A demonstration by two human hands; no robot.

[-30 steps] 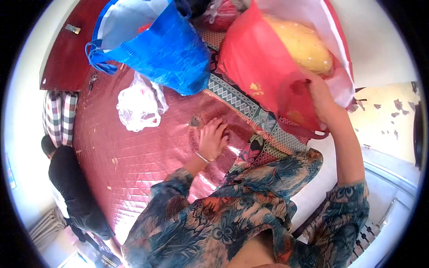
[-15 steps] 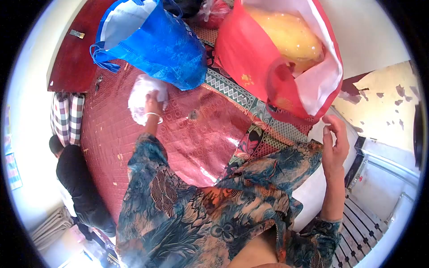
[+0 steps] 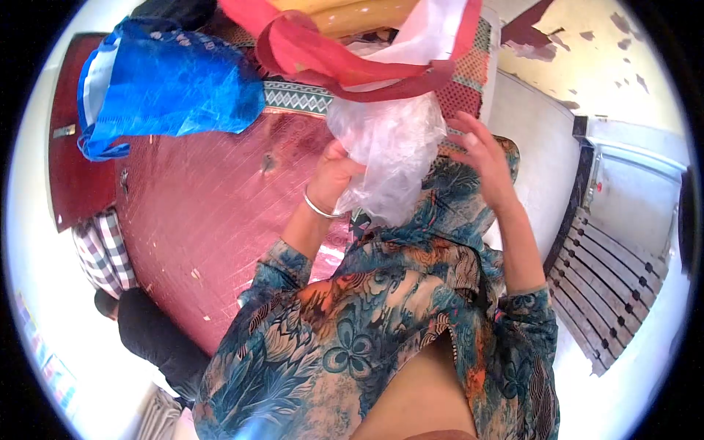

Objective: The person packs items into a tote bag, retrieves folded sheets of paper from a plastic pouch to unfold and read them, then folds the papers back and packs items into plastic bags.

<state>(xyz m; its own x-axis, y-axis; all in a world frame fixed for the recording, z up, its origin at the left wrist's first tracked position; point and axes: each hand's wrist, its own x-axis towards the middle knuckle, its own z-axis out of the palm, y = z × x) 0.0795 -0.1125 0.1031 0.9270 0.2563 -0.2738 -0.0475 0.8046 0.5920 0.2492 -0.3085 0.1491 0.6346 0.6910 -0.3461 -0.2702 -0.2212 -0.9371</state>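
A crumpled clear plastic bag (image 3: 389, 150) hangs above my lap, its left side gripped by my left hand (image 3: 334, 174), which wears a bracelet. My right hand (image 3: 480, 154) is at the bag's right side with its fingers spread, holding nothing. Just beyond the plastic bag is the red bag (image 3: 352, 73), its strap and white lining showing, with a yellow bundle (image 3: 352, 18) inside. The blue bag (image 3: 183, 84) lies tilted at the upper left.
A dark red quilted cover (image 3: 205, 198) spreads at the left, with a patterned border (image 3: 297, 97). A person in black (image 3: 158, 337) bends at the lower left beside a checked cushion (image 3: 106, 253). A slatted rack (image 3: 605, 286) stands at the right.
My left hand has lifted the plastic bag off the red cover and brought it right, over my lap. My right hand has moved left, up to it. The view has shifted.
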